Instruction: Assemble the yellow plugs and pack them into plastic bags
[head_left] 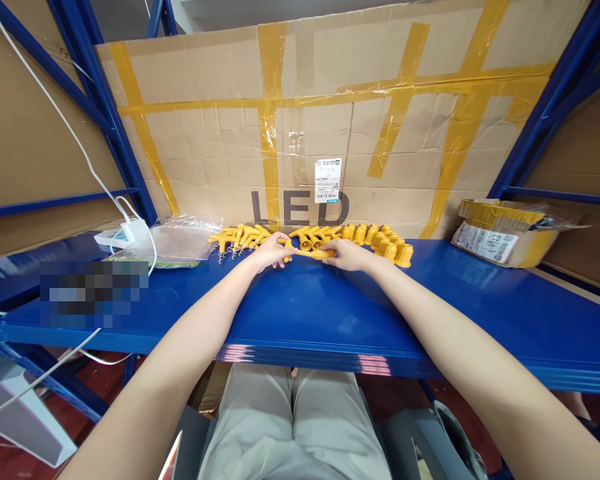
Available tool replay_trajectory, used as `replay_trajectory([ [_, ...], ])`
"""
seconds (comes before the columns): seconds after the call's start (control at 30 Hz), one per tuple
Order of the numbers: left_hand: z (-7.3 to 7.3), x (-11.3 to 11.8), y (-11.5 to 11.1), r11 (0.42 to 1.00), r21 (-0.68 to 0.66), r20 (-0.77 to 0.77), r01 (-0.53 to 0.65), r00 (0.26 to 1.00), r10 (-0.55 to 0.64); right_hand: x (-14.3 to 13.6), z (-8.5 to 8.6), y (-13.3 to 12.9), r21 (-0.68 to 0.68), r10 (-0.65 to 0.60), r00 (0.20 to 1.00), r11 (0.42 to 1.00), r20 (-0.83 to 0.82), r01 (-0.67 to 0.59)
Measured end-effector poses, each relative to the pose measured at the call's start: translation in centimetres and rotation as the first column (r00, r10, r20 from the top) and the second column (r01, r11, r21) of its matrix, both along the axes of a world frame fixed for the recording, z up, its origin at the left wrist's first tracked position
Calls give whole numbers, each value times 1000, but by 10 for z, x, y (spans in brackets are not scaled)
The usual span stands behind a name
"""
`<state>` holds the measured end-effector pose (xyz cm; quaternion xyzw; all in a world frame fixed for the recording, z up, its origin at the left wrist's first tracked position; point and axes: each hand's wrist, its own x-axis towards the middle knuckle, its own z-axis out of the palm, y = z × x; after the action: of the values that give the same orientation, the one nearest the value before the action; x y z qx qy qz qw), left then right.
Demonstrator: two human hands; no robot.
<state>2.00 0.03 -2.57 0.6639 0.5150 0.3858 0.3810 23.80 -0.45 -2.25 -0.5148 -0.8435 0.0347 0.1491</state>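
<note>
Above the blue shelf top, a slim yellow plastic piece (307, 253) stretches between my two hands. My left hand (271, 253) pinches its left end, where a short yellow part stands across it. The fingers of my right hand (349, 255) are closed round the wider right end. Whether this is one part or two joined together, I cannot tell. Just behind my left hand lie yellow plastic handles with wavy metal tips (230, 239). Yellow tube-like pieces with flared, hollow ends (310, 239) lie behind the gap between my hands. Beyond my right hand stand several yellow cup-shaped pieces (387, 245).
A large taped cardboard sheet (220, 147) marked "LED" walls off the back. Clear plastic bags (180, 239) and a white plug with cable (133, 230) lie left, near a blurred-out item (95, 290). An open carton (503, 233) stands right. Blue posts (545, 100) flank the shelf.
</note>
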Motion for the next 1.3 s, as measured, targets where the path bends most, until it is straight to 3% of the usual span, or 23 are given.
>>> replay_trajectory([
  [0.13, -9, -5, 7, 980, 194, -206, 38, 979, 3, 1, 1, 0, -3, 8, 1000, 1000, -21, -8],
  [0.27, -12, -7, 14, 882, 453, -395, 131, 916, 67, 1, 3, -1, 1, 2, 999, 1000, -48, -2],
  [0.47, -10, -8, 16, 885, 402, -662, 234, 742, 104, 1, 2, 0, -21, 12, 996, 1000, -92, -14],
  [0.7, -8, -6, 12, 899, 393, -678, 194, 721, 141, 12, 3, 8, -118, 40, 970, 991, -238, -70],
  [0.87, -8, -9, 14, 896, 401, -664, 193, 735, 139, 18, 1, 11, -255, 18, 885, 955, -465, -154],
  [1.0, -9, -12, 16, 892, 405, -654, 201, 746, 128, 17, 1, 6, -457, -74, 823, 858, -564, -236],
  [1.1, -10, -12, 16, 890, 409, -640, 202, 758, 123, 14, 2, 1, -523, -153, 770, 812, -620, -260],
  [1.3, -11, -13, 17, 890, 408, -621, 205, 776, 107, 5, 4, -3, -556, -256, 708, 800, -658, -227],
])
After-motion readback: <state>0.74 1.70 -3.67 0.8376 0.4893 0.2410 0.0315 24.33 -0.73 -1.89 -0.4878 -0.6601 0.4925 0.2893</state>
